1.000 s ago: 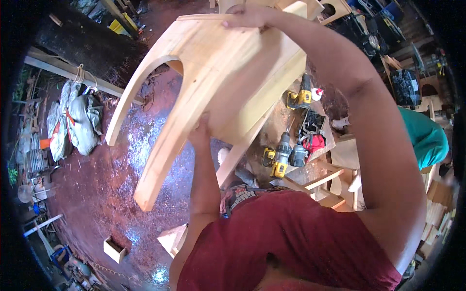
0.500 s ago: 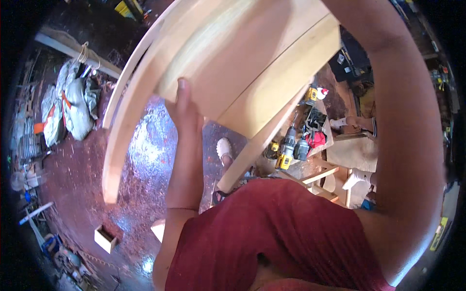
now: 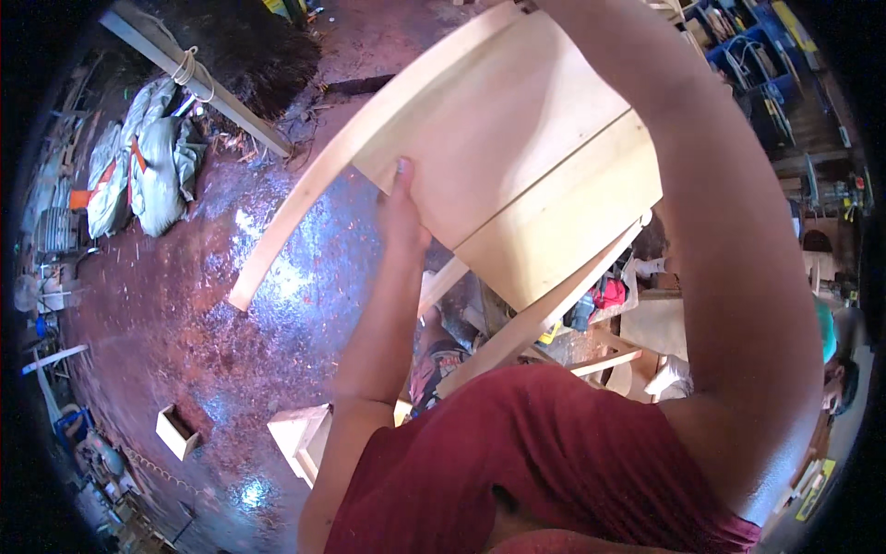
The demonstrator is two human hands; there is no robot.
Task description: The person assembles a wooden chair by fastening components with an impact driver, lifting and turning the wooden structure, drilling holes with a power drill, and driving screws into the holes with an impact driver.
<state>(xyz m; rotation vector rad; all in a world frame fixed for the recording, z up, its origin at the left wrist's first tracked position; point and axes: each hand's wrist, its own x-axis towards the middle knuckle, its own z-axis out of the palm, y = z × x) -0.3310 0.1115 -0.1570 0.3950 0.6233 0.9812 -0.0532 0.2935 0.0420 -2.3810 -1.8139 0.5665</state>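
A pale wooden piece of furniture, chair-like, is held up in front of me. It has a flat two-board panel [image 3: 498, 138] and long curved legs, such as the curved wooden leg [image 3: 369, 129] on its left. My left hand [image 3: 403, 217] grips the panel's lower left edge, the thumb lying on the board's face and the other fingers hidden behind it. Another leg [image 3: 526, 323] slants down toward my red shirt on the right. My right arm [image 3: 729, 212] reaches up past the panel to the top edge of the view, where the hand is cut off.
A small open wooden box [image 3: 177, 432] and a larger pale wooden piece [image 3: 300, 439] stand on the shiny reddish floor [image 3: 249, 351]. Grey-white sacks [image 3: 152, 175] lie at left by a post [image 3: 194, 78]. A red item [image 3: 611, 292] and wooden frame parts [image 3: 604, 360] are at right.
The wooden furniture has shifted and turned, its curved left leg swinging up and right. My left hand has moved right with it. The panel now covers most of the power tools seen before.
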